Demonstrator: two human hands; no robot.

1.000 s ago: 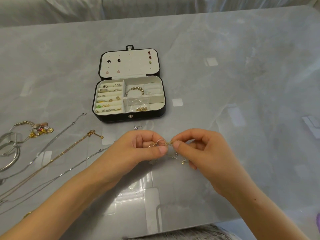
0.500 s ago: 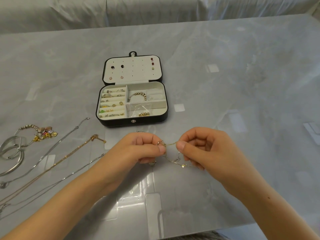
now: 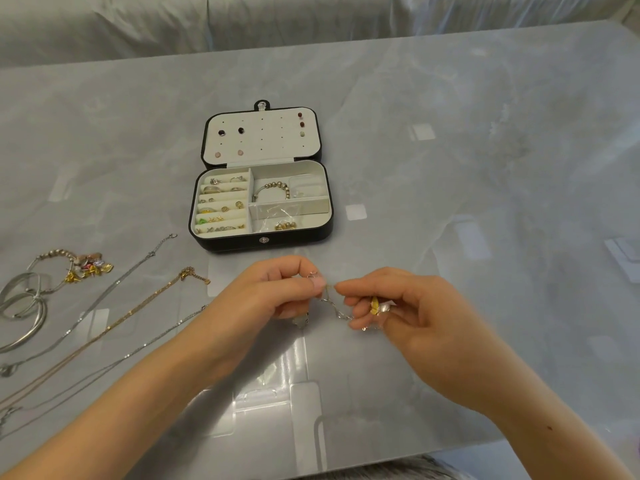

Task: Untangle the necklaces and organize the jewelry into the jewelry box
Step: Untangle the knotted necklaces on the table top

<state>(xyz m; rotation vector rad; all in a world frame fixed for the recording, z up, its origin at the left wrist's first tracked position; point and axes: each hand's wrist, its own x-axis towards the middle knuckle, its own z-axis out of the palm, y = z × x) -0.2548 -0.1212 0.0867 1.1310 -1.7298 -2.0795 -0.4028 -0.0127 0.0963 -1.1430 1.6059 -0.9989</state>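
Table (image 3: 485,168): grey marble top, bearing all items. Landmark taken as the jewelry box (image 3: 260,241), open, lid laid flat behind it.

Box contents, judged as the done part: ring rolls in its left half are filled; a beaded bracelet (image 3: 275,187) lies in the rear right compartment; a bagged item sits in the front right one; 7 studs are counted on the lid panel.

Left of the box and nearer the person, judged still to be stored: 3 long chains laid out straight and separate, with the gold chain (image 3: 138,306) between 2 silver ones; bangles (image 3: 20,306); a charm bracelet (image 3: 83,268).

Directly in front of the box: a fine chain (image 3: 332,306) is pinched between left hand (image 3: 273,292) and right hand (image 3: 408,313), both closed on it and close together. Untangling is judged to be in progress.
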